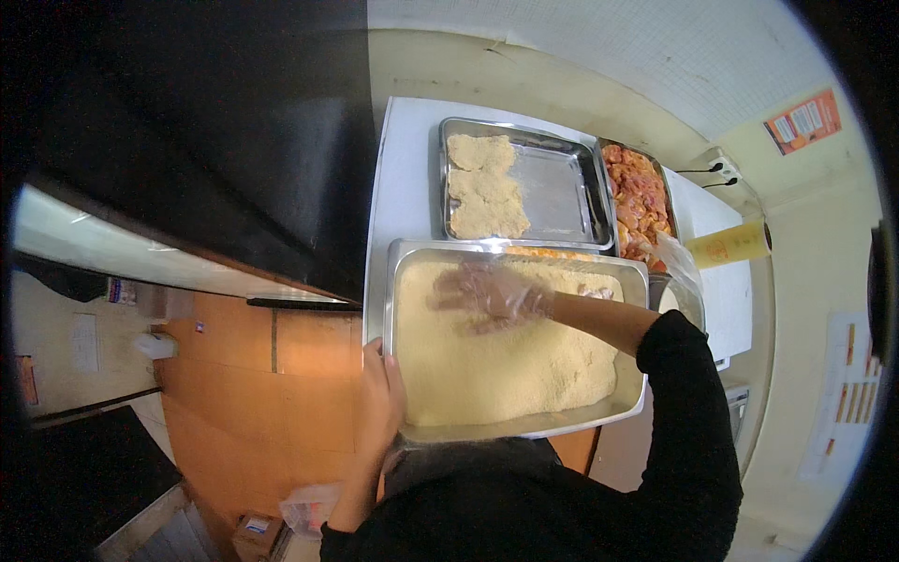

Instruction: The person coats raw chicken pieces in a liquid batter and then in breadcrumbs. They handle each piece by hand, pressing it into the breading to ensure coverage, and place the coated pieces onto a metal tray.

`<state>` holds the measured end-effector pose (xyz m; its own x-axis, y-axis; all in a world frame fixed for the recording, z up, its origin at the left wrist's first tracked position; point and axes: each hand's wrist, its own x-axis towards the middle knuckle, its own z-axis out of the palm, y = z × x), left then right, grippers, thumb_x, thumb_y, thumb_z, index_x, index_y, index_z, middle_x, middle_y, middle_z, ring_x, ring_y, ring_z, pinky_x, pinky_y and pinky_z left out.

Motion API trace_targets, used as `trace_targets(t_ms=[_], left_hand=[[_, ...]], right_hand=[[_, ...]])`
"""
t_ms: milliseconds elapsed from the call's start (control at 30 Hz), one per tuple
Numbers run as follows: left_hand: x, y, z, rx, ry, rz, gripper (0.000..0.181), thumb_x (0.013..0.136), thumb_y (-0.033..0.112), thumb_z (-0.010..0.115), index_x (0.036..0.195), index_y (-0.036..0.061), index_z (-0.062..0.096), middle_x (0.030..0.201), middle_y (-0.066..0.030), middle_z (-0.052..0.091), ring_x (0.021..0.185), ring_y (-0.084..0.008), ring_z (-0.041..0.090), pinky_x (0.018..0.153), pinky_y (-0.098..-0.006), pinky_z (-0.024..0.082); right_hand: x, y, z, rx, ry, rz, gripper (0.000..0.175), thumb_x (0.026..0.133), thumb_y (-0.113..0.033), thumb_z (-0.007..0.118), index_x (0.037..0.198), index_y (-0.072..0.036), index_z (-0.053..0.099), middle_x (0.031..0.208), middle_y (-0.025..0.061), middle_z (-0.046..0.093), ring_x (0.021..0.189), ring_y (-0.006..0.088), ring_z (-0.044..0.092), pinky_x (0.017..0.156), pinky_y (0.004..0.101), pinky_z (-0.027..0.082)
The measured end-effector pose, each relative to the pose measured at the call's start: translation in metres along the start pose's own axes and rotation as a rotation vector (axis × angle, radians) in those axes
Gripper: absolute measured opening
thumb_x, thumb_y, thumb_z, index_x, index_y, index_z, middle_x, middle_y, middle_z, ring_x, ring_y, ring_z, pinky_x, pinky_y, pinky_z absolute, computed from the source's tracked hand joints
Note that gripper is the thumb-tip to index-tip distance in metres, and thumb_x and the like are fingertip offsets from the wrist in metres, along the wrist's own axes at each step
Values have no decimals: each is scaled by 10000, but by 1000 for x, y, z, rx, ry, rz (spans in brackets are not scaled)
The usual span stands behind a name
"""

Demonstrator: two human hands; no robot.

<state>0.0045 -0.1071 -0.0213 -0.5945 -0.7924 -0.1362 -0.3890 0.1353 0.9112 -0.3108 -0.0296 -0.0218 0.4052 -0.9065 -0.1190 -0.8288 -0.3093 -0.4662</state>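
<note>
A deep steel pan (520,430) of pale breadcrumbs (506,372) is in front of me at the table's near edge. My left hand (383,386) grips the pan's left rim, thumb on the near side. In a clear plastic glove, my right hand (491,295) lies palm down over the crumbs, fingers spread and blurred by motion. Whether anything is under that palm is hidden. Behind the pan, a shallower steel tray (555,190) has crumb-coated pieces (488,190) along its left side. A little orange, uncoated food (551,253) shows at the pan's far rim.
Marinated raw meat pieces (638,197) fill a container at the back right. Beside it are a clear plastic bag (680,263), a round container (671,298) and a yellow cylinder (730,244). Plugged cords hang from a wall socket (723,167). A dark panel (281,140) stands to the left.
</note>
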Motion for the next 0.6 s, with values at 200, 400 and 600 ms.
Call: trace_targets(t_ms=[200, 400, 600], left_hand=[[-2, 0, -1, -9, -13, 32, 460, 1079, 273, 434, 1373, -80, 439, 1094, -339, 593, 967, -465, 605, 860, -512, 463], [1, 3, 1, 5, 35, 86, 454, 1069, 255, 447, 1378, -78, 441, 1108, -340, 596, 970, -464, 606, 873, -534, 456], [-1, -1, 5, 56, 26, 28, 446, 1061, 237, 444, 1370, -84, 436, 1119, -335, 584, 989, -432, 603, 896, -525, 459]], right_hand=[[-15, -6, 8, 109, -26, 71, 732, 968, -571, 591, 1601, -243, 424, 1681, 105, 320, 1561, 310, 251, 1293, 526, 66], [-10, -9, -10, 810, -67, 149, 729, 963, -585, 589, 1599, -270, 422, 1687, 102, 307, 1556, 316, 259, 1286, 536, 119], [-52, 5, -11, -122, -92, 32, 744, 960, -606, 590, 1600, -271, 414, 1696, 88, 294, 1562, 317, 263, 1279, 562, 147]])
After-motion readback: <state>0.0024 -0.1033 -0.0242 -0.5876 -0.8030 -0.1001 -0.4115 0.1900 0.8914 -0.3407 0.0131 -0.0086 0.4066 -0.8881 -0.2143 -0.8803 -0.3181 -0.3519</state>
